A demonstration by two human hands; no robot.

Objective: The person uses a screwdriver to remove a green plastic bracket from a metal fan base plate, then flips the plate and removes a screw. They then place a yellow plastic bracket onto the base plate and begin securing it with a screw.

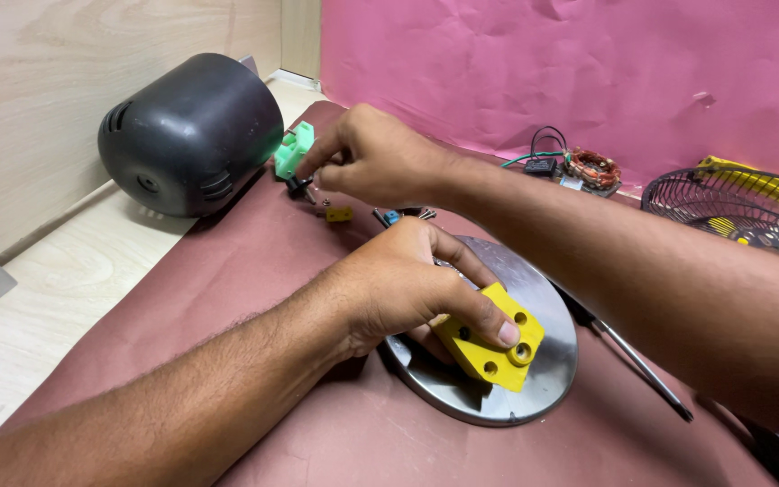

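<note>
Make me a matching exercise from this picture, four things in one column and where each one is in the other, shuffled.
Things:
1. yellow block
2. black motor housing
3. green plastic part
4. fan grille

Places:
A. at the right edge, beside the pink backdrop
B. under the left hand, on the round metal plate
C. lying on its side at the back left
D. by the right hand's fingertips, next to the housing

Pairs: 1-B, 2-C, 3-D, 4-A

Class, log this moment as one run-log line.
left hand: holds yellow block on metal disc | right hand: pinches small black part
</note>
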